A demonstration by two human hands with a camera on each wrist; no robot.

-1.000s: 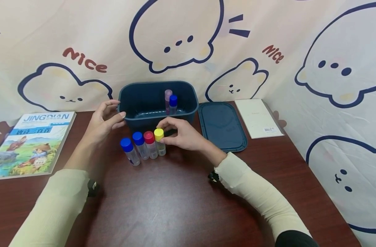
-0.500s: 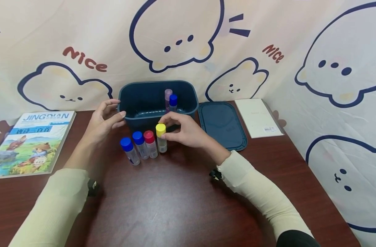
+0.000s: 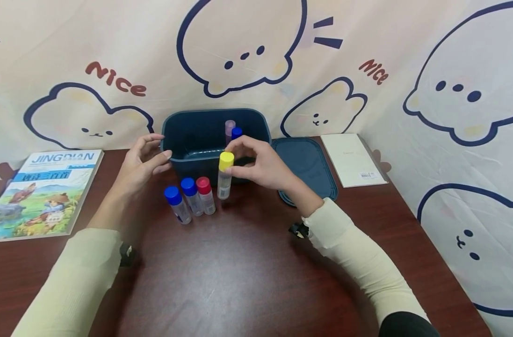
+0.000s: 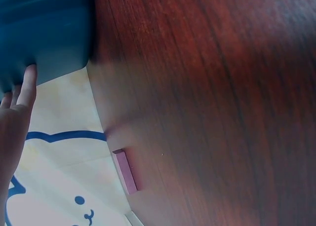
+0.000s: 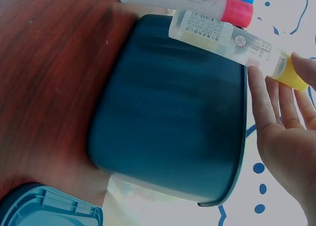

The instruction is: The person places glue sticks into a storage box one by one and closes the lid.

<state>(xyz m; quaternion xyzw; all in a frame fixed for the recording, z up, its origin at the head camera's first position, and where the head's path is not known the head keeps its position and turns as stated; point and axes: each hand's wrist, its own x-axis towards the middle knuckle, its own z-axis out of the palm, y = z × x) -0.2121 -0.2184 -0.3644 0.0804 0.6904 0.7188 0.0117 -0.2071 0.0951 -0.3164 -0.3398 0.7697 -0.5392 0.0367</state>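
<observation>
My right hand [image 3: 262, 164] pinches a clear plastic bottle [image 3: 224, 183] by its yellow cap, thumb on the near side. It hangs upright before the front wall of a dark teal bin [image 3: 197, 169]. In the right wrist view its printed label [image 5: 207, 28] shows, tilted across the bin's wall. My left hand [image 3: 136, 166] touches the bin's left end, fingers against the outside, thumb at the rim. On the table stand a bottle with a red cap [image 3: 205, 196] and two with blue caps, one nearer [image 3: 178, 208], one farther [image 3: 192, 197]. Inside the bin are a purplish bottle [image 3: 229, 128] and a blue-capped one [image 3: 236, 133], partly hidden.
A dark teal lid [image 3: 308, 164] lies right of the bin, beside a white notebook [image 3: 353, 161]. A picture-covered book [image 3: 46, 196] lies at the left. In the left wrist view a small pink block [image 4: 125, 171] sits by the table's back edge. A printed cloth hangs behind.
The right hand has lifted the yellow-capped bottle out of the row and brought it up and right, toward the bin. The left hand has stayed at the bin.
</observation>
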